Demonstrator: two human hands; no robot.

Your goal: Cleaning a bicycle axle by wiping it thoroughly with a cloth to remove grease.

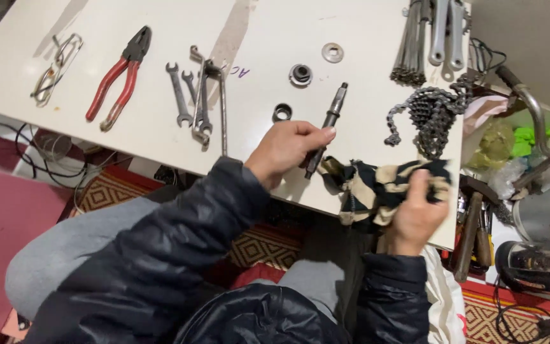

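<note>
My left hand [286, 150] grips the lower end of a dark metal axle [330, 121], which slants up and away over the white table [275, 25]. My right hand [417, 213] clutches a black and beige striped rag [377, 185] at the table's near edge, just right of the axle's lower end. A small dark ring [282, 112] lies right above my left hand. Farther back sit a threaded cup [300, 74] and a flat washer [333, 52].
A bicycle chain [429, 114] lies heaped at the right. Several wrenches [197, 102], red-handled pliers [119, 79] and bent wire [55, 69] lie to the left. Spokes and crank arms [431, 32] sit at the back right. Tools and clutter [529, 210] crowd the floor at right.
</note>
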